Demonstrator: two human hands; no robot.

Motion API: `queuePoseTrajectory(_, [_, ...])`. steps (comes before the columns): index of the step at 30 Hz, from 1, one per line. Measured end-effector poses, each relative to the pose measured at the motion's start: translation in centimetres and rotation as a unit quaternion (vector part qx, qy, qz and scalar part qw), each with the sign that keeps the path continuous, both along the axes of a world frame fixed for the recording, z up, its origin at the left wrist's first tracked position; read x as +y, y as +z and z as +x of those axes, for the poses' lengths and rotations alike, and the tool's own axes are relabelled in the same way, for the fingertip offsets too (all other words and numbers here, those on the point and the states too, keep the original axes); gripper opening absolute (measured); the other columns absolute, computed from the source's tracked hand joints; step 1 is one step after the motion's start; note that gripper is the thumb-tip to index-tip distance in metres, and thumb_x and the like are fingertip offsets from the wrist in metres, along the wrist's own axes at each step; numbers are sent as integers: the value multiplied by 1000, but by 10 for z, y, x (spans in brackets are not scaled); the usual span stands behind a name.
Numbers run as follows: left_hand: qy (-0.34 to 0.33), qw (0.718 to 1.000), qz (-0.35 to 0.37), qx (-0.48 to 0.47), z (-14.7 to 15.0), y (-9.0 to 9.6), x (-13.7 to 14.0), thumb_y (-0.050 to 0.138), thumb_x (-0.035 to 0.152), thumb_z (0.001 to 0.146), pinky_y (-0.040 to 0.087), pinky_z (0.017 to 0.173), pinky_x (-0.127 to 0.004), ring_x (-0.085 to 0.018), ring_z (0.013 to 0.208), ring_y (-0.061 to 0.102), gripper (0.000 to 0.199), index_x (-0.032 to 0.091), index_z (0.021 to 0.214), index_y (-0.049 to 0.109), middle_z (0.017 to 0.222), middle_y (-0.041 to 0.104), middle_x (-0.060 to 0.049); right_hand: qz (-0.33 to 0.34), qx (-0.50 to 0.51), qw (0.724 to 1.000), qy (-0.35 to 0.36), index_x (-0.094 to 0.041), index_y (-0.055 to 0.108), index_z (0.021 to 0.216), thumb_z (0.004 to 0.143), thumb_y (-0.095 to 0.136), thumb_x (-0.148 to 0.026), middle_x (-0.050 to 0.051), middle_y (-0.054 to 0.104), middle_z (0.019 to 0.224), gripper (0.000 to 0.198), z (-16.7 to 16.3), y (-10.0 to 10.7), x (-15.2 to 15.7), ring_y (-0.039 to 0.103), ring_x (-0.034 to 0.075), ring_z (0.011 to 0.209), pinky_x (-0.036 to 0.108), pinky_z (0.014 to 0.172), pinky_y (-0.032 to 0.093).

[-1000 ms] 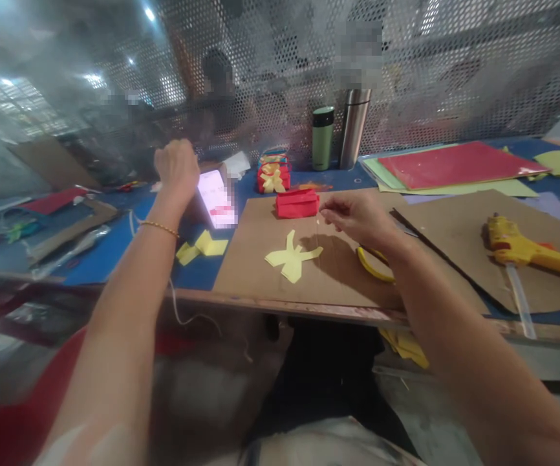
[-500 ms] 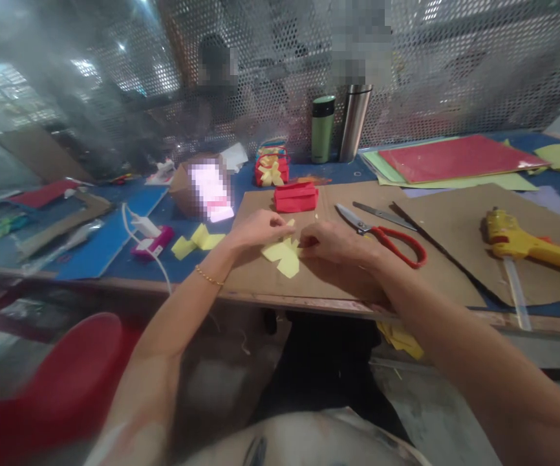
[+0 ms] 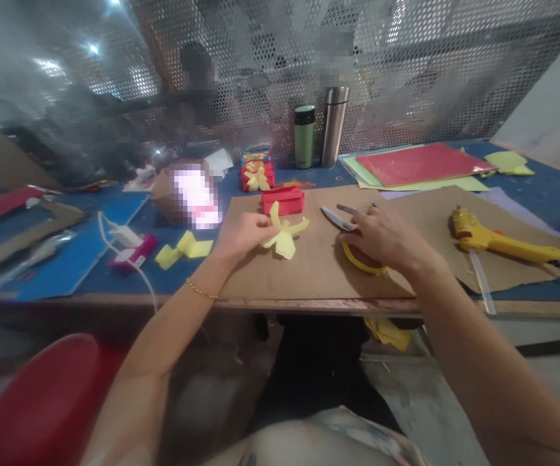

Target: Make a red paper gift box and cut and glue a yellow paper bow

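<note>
My left hand (image 3: pixel 244 236) pinches a pale yellow paper flower (image 3: pixel 286 244) by one petal, over the brown cardboard sheet (image 3: pixel 304 278). To the right, my right hand (image 3: pixel 384 236) has its fingers curled down at the upper edge of a yellow ring (image 3: pixel 363 264) that looks like a tape roll. Scissors (image 3: pixel 338 220) lie by these fingertips, blades showing, their red handles hidden under the hand. Behind the flower sits a folded red paper piece (image 3: pixel 283 201). Farther back stands a small red bundle (image 3: pixel 258 173) with a yellow flower on it.
A yellow glue gun (image 3: pixel 498 243) rests at the right. A green flask (image 3: pixel 304 139) and a steel flask (image 3: pixel 335 129) stand at the back, beside stacked coloured sheets (image 3: pixel 425 163). Yellow paper scraps (image 3: pixel 185 249), a lit phone (image 3: pixel 195 194) and a purple charger block (image 3: pixel 132 255) are left.
My right hand has left the flower and moved right to the scissors and yellow ring, covering the red handles. My left hand still holds the flower. The view has shifted right.
</note>
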State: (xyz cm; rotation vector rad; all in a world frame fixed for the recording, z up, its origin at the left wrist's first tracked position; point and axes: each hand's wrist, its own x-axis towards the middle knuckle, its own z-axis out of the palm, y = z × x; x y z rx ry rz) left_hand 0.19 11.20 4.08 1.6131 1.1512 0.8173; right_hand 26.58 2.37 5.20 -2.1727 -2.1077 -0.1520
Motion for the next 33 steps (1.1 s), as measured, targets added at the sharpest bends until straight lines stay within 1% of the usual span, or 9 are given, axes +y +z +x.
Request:
queuePoseTrajectory(2, [1,1000,-6,2,0,-5,5,79,29,74,38,52,-32,-17,58,58,19,16,65,69,58,58,-5,-34,-38,997,-51,-13,71,113,100,53,-47,21,73,111,41,7,-3,-11,70,34,101,38,76,48])
queuePoseTrajectory(3, [-3,1000,-9,1,1,-6,6,78,30,75,39,52,-32,-16,57,58,19,15,67,70,60,60,-6,-45,-43,996,-56,-13,70,114,100,52,-46,21,73,111,40,8,-4,-14,71,34,102,38,76,48])
queuePoseTrajectory(7, [-16,1000,-17,-17,8,-6,4,76,28,75,43,51,-32,-15,55,60,16,13,72,70,67,66,-10,-57,-38,997,-25,-15,65,123,101,49,-36,20,70,119,35,2,-3,-15,69,34,108,39,80,49])
queuePoseTrajectory(10, [-13,1000,-13,-17,11,-4,-1,73,25,76,43,50,-30,-15,52,60,14,12,74,70,66,67,-9,-64,-27,997,-22,-15,65,123,103,42,-34,20,69,120,36,0,0,-9,68,33,108,38,83,48])
queuePoseTrajectory(15, [-1,1000,13,1,14,-5,-4,72,22,77,43,50,-27,-13,54,60,12,13,72,69,65,68,-8,-29,-1,999,-40,-13,63,127,103,38,-39,22,68,116,43,5,2,10,67,32,104,37,81,46])
queuePoseTrajectory(19, [-3,1000,6,-11,14,-7,-4,71,22,80,46,55,-27,-14,60,63,13,13,71,70,69,71,-8,-27,-33,999,-26,-10,67,122,103,38,-38,24,69,116,44,7,-1,37,66,34,108,37,83,44])
queuePoseTrajectory(25, [45,995,74,44,7,-2,-6,75,28,77,39,53,-26,-12,57,54,19,15,65,70,64,65,-3,-14,-62,998,2,-10,69,124,102,40,-35,24,69,121,44,8,-3,65,64,34,111,37,86,43])
queuePoseTrajectory(28, [54,995,69,49,4,0,-6,75,30,76,39,53,-27,-12,58,54,17,14,71,74,66,67,-3,-3,-52,999,-8,-11,68,126,101,41,-36,24,69,121,44,11,0,72,64,33,111,36,87,44])
queuePoseTrajectory(33, [36,998,53,19,3,-9,0,80,33,72,44,56,-28,-14,63,59,20,13,71,74,73,70,-7,2,-40,999,-5,-11,67,129,102,41,-35,22,69,123,44,18,-1,83,63,30,110,36,88,42])
